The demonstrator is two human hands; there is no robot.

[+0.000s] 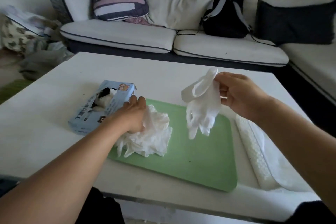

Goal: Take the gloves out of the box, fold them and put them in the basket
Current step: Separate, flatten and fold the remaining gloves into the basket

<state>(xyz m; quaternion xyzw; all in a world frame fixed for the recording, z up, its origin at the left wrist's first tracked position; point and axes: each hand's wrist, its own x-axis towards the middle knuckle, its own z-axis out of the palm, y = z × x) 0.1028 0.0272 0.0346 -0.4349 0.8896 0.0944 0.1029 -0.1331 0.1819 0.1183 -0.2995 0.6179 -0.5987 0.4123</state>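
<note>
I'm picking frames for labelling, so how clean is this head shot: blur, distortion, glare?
Head view: soft daylight, no hard glare; wide-angle bending at the table edges; left-side clutter smeared; box print unreadable; held glove and both hands fairly sharp.

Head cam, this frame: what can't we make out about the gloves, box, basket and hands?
- Left hand: its palm side is hidden by its own back, so whether it grips the glove pile is unclear.
- Box: print blurred; remaining glove count hidden inside the opening.
- Pile: glove count lost in crumpled folds.
- Basket: the white latticed thing at right is probably it, but too washed out to confirm.
- Right hand pinches a glove.
</note>
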